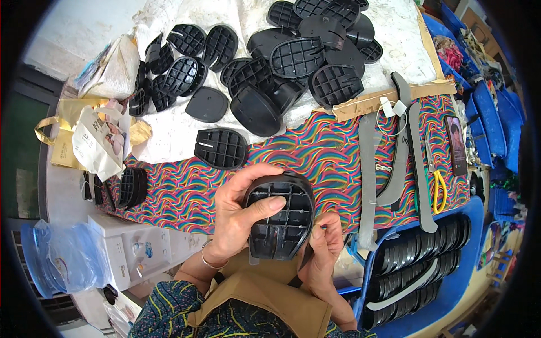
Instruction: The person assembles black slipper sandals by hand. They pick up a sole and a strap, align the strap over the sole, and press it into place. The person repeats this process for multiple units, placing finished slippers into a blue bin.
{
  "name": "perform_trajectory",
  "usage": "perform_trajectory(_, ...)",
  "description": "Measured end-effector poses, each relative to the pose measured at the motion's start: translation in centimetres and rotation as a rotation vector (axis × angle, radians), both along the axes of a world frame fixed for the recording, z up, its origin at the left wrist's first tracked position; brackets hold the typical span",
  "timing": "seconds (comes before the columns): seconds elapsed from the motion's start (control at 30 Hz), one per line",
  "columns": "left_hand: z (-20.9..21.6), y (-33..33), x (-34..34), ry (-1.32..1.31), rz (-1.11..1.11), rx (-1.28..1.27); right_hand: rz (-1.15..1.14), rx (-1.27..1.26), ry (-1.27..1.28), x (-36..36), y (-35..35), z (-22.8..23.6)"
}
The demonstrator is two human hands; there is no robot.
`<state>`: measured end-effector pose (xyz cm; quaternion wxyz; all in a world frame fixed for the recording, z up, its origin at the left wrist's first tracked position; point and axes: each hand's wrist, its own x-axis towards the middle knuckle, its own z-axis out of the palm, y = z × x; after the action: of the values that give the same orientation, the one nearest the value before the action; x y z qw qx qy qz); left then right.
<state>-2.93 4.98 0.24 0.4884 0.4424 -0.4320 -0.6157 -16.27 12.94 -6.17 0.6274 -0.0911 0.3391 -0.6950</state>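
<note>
- A black, gridded heel block is held between the hands, near the table's patterned edge.
- Left hand grips it, thumb across the grid.
- Right hand, fingers curled, sits at its lower right; whether it pinches anything is unclear.

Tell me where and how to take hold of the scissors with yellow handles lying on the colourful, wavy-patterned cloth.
Best gripped, I'd judge, by the yellow handle loops, coming from the near right side: the loops lie at the near end, the slim grey metal blades point away, and a long, curved, flat grey strip runs close along their left.
</note>
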Motion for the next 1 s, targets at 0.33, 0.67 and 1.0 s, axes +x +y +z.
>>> perform_trajectory(0.33, -0.5, -0.8, -2.4, -0.117, -0.054, -0.184, -0.018, 0.028, -0.089, -0.3, -2.2, -1.9)
perform_trajectory(0.67, -1.7, -1.8, -2.8, -0.379, -0.006, -0.479, -0.071, 0.011, 0.246, -2.0, -0.9, -2.4)
perform_trajectory(1.0, -1.9, -2.1, -2.9, -0.422, 0.041, -0.527, 0.142, 0.071, 0.777, -2.7, 0.5, -1.1)
